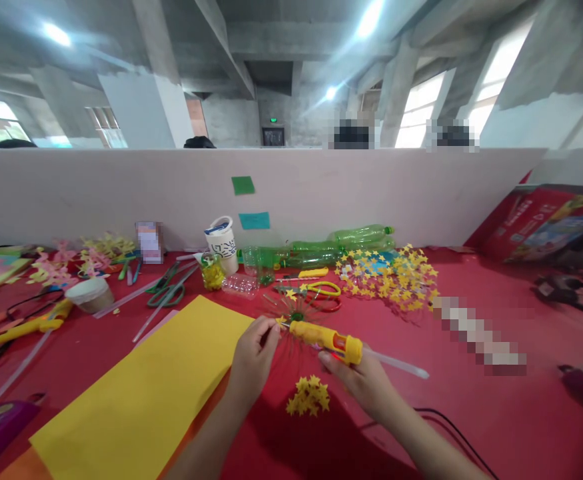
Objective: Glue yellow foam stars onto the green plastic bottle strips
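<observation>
My right hand (358,377) is wrapped round the handle of a yellow glue gun (316,335), with a clear glue stick (401,365) poking out of its back. The gun's nozzle points left. At that tip, the pinched fingers of my left hand (257,347) hold a small yellow star (280,321). Just behind the gun stands a green bottle piece (296,316) with thin strips spreading outward and a few stars near it. A small pile of yellow stars (308,396) lies on the red table in front of the gun.
Yellow paper (146,387) lies left of my hands. Behind are scissors (324,288), green bottles (316,255), a white cup (222,245) and a cluster of yellow stars (391,277). A second yellow glue gun (26,328) is far left. A black cable (451,427) runs at right.
</observation>
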`<state>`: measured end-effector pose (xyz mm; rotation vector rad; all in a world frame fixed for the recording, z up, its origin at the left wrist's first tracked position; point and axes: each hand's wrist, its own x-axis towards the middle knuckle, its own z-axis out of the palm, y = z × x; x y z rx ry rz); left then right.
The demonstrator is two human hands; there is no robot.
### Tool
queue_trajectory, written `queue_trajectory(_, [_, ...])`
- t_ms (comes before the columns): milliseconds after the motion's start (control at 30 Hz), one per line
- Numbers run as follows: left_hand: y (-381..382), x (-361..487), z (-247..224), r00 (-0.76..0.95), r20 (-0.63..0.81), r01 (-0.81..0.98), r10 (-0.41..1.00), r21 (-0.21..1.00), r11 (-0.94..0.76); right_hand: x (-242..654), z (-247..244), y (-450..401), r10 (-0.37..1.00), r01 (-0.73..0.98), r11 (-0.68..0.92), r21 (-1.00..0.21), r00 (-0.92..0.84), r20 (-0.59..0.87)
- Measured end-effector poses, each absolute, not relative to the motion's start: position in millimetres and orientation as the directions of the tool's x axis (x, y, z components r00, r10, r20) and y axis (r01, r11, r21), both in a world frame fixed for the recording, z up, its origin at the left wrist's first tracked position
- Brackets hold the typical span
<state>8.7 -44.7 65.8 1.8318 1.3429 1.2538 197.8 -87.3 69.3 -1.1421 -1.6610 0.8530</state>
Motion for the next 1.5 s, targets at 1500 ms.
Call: queue_trajectory(1500, [-45.6, 9.1, 66.8, 0.102, 0.435, 0.515, 0.895, 0.746, -0.421, 196.8, 69.8, -85.3, 0.952, 0.394, 0.303, -0.868, -0.175, 0.253])
